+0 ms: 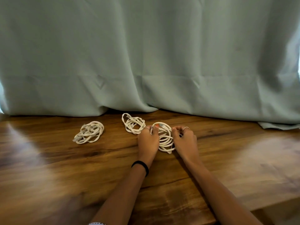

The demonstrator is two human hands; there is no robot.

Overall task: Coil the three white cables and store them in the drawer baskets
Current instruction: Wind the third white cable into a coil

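Both of your hands are out on the wooden table (227, 159), closed in on the rightmost of the three white cables (165, 142), a loose coil lying flat on the wood. Your left hand (148, 140) lies over the coil's left side with its fingers curled around the strands, a ring on one finger and a painted nail showing near the top of the loop, where a plug end (162, 127) sits. Your right hand (185, 139) grips the coil's right side, fingers bent over the strands, also with a ring; the lower loops of the coil show in the gap between your two hands. A black band (141, 166) circles your left wrist. The middle cable (134, 123) lies in a rough bundle just beyond and to the left of your left hand, close to its fingertips, though whether they touch it is hard to tell. The third cable (89, 132) lies in a messier tangle well to the left, apart from the others. Behind all three a pale green curtain (146, 54) hangs down to the tabletop, its hem bunched on the wood at the far right
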